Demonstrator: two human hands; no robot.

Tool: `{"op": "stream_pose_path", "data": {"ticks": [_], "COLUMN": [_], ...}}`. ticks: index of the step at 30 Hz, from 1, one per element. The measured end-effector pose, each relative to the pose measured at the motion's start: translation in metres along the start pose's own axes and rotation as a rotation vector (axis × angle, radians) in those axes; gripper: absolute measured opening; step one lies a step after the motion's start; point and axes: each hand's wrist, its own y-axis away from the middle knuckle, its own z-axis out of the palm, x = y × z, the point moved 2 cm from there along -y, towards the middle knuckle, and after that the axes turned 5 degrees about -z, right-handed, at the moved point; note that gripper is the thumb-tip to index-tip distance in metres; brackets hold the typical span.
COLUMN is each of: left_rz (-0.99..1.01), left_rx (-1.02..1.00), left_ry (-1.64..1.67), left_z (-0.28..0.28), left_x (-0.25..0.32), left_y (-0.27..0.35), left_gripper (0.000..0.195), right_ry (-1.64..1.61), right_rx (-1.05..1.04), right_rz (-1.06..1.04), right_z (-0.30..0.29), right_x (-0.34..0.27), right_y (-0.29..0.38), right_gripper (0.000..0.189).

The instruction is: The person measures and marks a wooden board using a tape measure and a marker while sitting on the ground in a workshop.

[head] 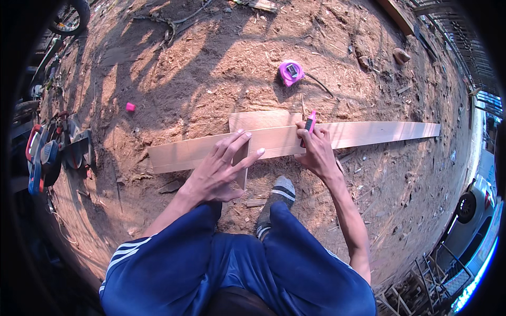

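A long, pale wooden plank (367, 134) lies across the ground in front of me, its far right end narrowing in this view. My left hand (221, 168) is spread over a short wooden piece (242, 177) set crosswise on the plank, with fingers and thumb gripping it. Between the fingers of my right hand (318, 152) is an uncapped pink marker (310, 124) with a dark grip, tip pointing away from me. That hand rests at the plank's middle. A second flat board (265, 118) shows partly from beneath the plank's far edge.
Beyond the plank lies a purple tape measure (291, 73) with a dark strap. A pink cap (131, 106) is on the sawdust-strewn ground (178, 83). A red and blue power saw (51, 154) stands at left. My socked foot (280, 195) is near the plank; a vehicle (474, 209) is far right.
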Motion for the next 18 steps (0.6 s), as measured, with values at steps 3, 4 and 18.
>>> {"op": "stream_pose_path", "data": {"ticks": [3,4,18], "left_rz": [-0.065,-0.060,-0.265], "left_rx": [0.003,0.004,0.046], "left_ry": [-0.049,-0.046,-0.128], "left_z": [-0.010,-0.012,-0.026], "left_x": [-0.009,-0.012,-0.045], "left_y": [0.003,0.003,0.001], "left_gripper": [0.128,0.128,0.134], "right_ry": [-0.017,-0.013,0.015], "right_rx": [0.060,0.060,0.102], "right_rz": [-0.073,-0.068,-0.080], "right_z": [0.007,0.008,0.032], "right_x": [-0.016,-0.018,-0.038], "right_y": [-0.029,-0.037,-0.083], "right_gripper": [0.072,0.072,0.064]}}
